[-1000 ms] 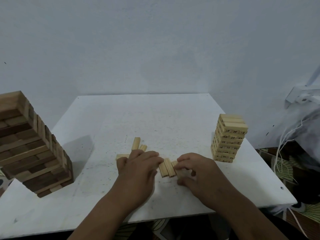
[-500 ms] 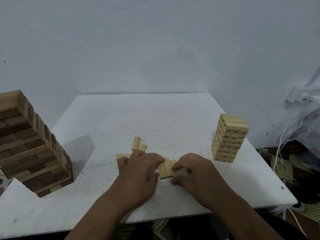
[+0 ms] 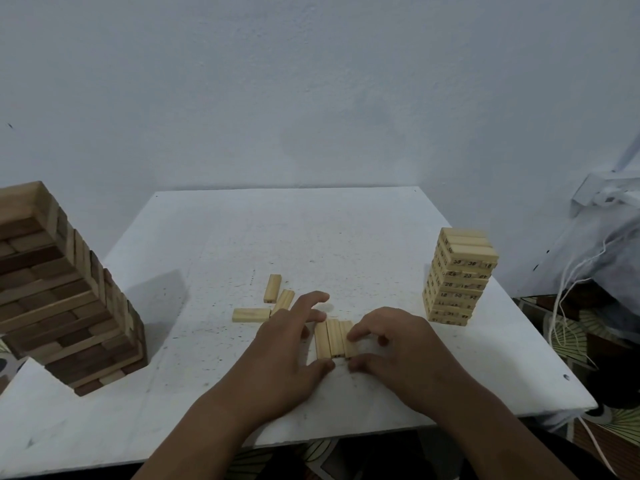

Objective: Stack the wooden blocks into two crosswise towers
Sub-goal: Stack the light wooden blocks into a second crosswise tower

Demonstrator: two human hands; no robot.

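Note:
Three pale wooden blocks (image 3: 333, 338) lie side by side on the white table (image 3: 311, 237) near its front edge. My left hand (image 3: 289, 344) presses against their left side, thumb at the near end, fingers spread. My right hand (image 3: 391, 341) pinches the rightmost block from the right, fingertips on top and thumb at the near end. Three loose pale blocks (image 3: 272, 288) lie just left and behind. A small tower of pale numbered blocks (image 3: 459, 277) stands at the right. A large tower of darker blocks (image 3: 59, 289) stands at the left edge.
A plain wall stands behind the table. To the right, off the table, white cords (image 3: 571, 292) hang over bundled fabric and a white frame (image 3: 602, 195). Patterned floor shows below the table's front and right edges.
The three blocks were turned from a slant to lie straight and tight together. My left hand opened and shifted left, uncovering them; my right hand closed in on the rightmost block.

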